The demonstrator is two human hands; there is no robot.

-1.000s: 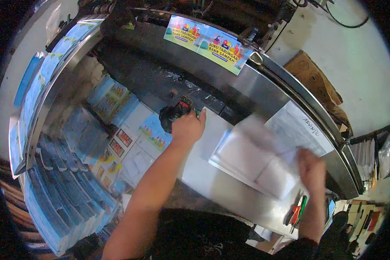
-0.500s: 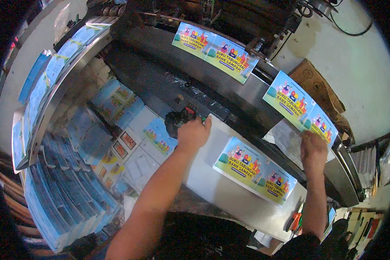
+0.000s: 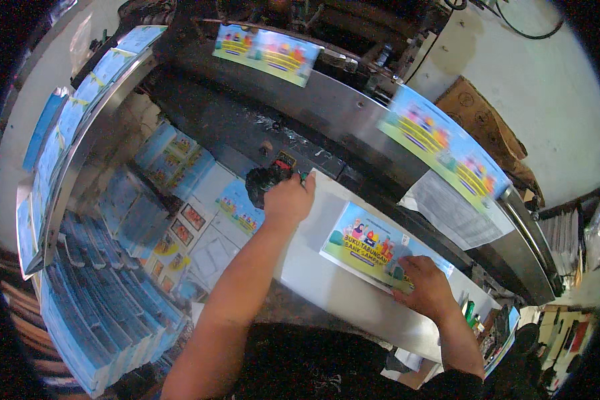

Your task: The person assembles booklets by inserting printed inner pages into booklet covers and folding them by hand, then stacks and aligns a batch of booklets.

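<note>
My left hand (image 3: pixel 290 200) is closed around the edge of a small black plastic-wrapped control (image 3: pixel 259 183) with a bit of red on it. Its thumb points up beside a green spot, and some of its fingers are hidden. On the pale metal table, my right hand (image 3: pixel 423 287) is over the right half of a printed booklet cover (image 3: pixel 360 243), fingers bent and thumb apart. The cover lies flat; contact cannot be made out. Beyond, two more covers, a right one (image 3: pixel 440 143) and a left one (image 3: pixel 267 53), hang blurred over the long metal rail.
A grey printed sheet (image 3: pixel 453 213) lies against the rail. At left stands a big stack of blue-edged booklets (image 3: pixel 107 320), below a curved metal rail (image 3: pixel 90 143) carrying printed sheets. Brown cardboard (image 3: pixel 480 120) leans behind. A green-handled tool (image 3: pixel 470 311) lies near my right wrist.
My right hand has left the right cover on the rail and come down to the cover on the table. The rail covers have shifted left and blurred. My left hand stays at the control.
</note>
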